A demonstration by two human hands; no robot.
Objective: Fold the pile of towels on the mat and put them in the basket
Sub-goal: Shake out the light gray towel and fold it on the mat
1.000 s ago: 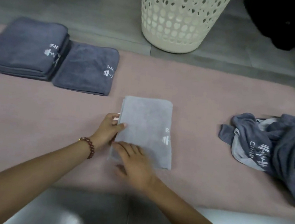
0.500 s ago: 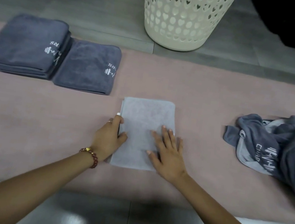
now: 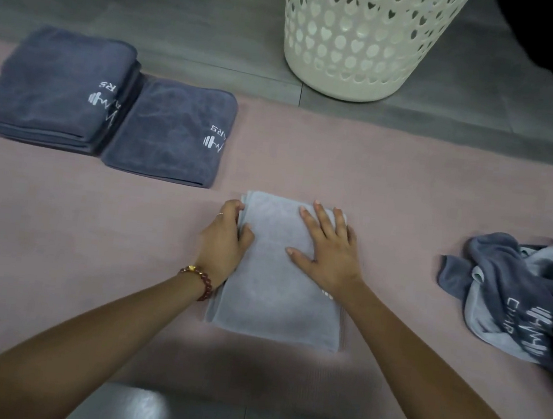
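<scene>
Pink mat [image 3: 408, 190] on grey floor [image 3: 187, 9], left hand [image 3: 225, 238] gripping towel [image 3: 272, 298] edge, right hand [image 3: 329, 249] flat atop

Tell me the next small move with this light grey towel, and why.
Probably lift it across to the folded dark towels: the light grey towel lies folded flat, left hand gripping its edge, right hand pressing on top, and an unfolded pile waits.

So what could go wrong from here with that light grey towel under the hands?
The left hand grips only the left edge of the light grey towel; lifted from there, its layers might fall open.
The right hand lies flat on top; sliding it could ruck the fold.
The basket stands beyond the mat, so a loose carry might undo the fold.
</scene>
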